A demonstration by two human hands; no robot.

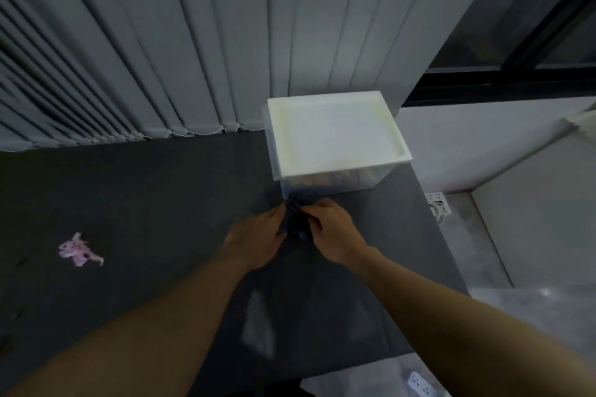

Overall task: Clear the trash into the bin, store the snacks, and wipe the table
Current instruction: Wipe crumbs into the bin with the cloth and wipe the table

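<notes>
Hands: left hand (258, 240) and right hand (332, 232) meet at the middle of the tabletop (145, 203), just in front of the storage box (322, 182).
Fingers: on both hands they are curled and pinch one dark bundle (295, 222) between them. Whether it is a cloth or the neck of a bag, I cannot tell.
Box: its white lid is on, and coloured packets show dimly through the clear wall, so the snacks seem already stored.
Trash left: one pink wrapper scrap (80, 251) lies flat on the tabletop, well apart from the hands.
Key relation: the scrap is far to the left of the fingers and a little nearer to the person. Its long axis runs about left to right.
Nearer hand: the left one, I judge, but it must first let the bundle go.
</notes>
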